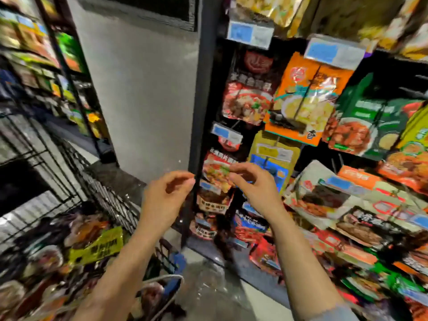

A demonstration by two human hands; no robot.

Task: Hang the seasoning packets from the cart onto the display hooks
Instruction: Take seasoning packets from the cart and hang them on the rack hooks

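Seasoning packet (217, 174) between both hands

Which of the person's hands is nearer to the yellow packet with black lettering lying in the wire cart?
Left. The left hand is raised above and right of the yellow packet with black lettering; the right hand is farther right, touching a red hanging packet.

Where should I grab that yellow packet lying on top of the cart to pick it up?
Pinch the yellow packet by its upper right edge, coming from above with the left hand. It lies flat and tilted on the heap in the cart, and that end looks raised and uncovered, while its lower left end seems tucked among other packets.
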